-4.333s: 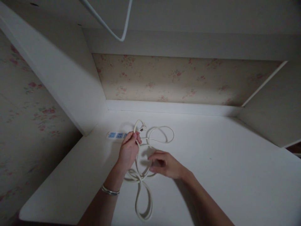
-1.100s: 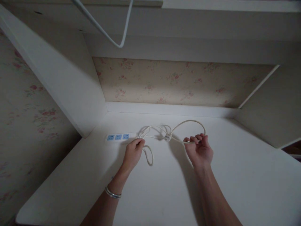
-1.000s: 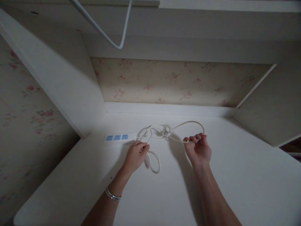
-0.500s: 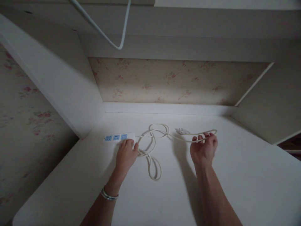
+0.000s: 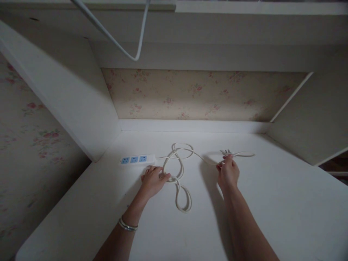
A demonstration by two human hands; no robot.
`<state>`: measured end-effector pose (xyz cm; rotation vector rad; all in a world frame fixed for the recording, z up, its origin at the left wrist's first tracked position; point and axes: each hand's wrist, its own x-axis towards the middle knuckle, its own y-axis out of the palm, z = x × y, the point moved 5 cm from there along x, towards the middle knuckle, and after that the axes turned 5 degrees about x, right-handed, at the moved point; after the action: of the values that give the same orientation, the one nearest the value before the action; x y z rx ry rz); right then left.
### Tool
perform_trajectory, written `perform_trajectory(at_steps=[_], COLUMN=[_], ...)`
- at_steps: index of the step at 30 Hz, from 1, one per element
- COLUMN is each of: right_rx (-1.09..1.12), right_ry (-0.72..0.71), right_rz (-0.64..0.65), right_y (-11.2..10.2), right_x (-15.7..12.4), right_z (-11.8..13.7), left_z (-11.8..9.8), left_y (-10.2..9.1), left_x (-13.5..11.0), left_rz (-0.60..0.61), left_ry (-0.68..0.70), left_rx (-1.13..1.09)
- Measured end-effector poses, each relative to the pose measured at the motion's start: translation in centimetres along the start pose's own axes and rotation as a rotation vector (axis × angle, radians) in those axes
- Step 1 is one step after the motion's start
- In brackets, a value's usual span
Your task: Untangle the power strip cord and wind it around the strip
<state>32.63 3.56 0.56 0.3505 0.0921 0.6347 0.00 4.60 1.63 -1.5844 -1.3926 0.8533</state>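
A white power strip with three blue sockets lies at the left of the white surface. Its cream power cord runs rightward in loose loops. My left hand, a silver bangle on its wrist, rests just below the strip's right end. Its thumb and fingers close around a strand of the looped cord; the exact grip is partly hidden. My right hand pinches the cord farther right. Just above those fingertips is the plug, prongs pointing up, and a bend of cord extends to its right.
White side panels stand left and right, with a low ledge and floral wallpaper at the back. Overhead is a shelf, and a bent pale bar hangs from above.
My left hand has moved off the power strip, right and down to the cord loops, which have shifted slightly right. My right hand has moved left along the cord towards the plug.
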Motion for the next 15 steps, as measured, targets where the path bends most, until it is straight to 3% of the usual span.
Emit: perform_trajectory(at_steps=[4, 8, 15], right_rx=[0.049, 0.212, 0.4], right_ry=[0.062, 0.015, -0.077], right_rz=[0.043, -0.007, -0.378], right_y=[0.9, 0.7, -2.8], right_x=[-0.4, 0.3, 3.4], right_z=[-1.5, -1.8, -1.2], left_z=[-0.3, -0.5, -0.7], left_y=[0.1, 0.0, -0.1], left_x=[-0.3, -0.3, -0.3], left_rz=[0.003, 0.014, 0.014], left_ry=[-0.032, -0.027, -0.009], left_rx=[0.014, -0.022, -0.042])
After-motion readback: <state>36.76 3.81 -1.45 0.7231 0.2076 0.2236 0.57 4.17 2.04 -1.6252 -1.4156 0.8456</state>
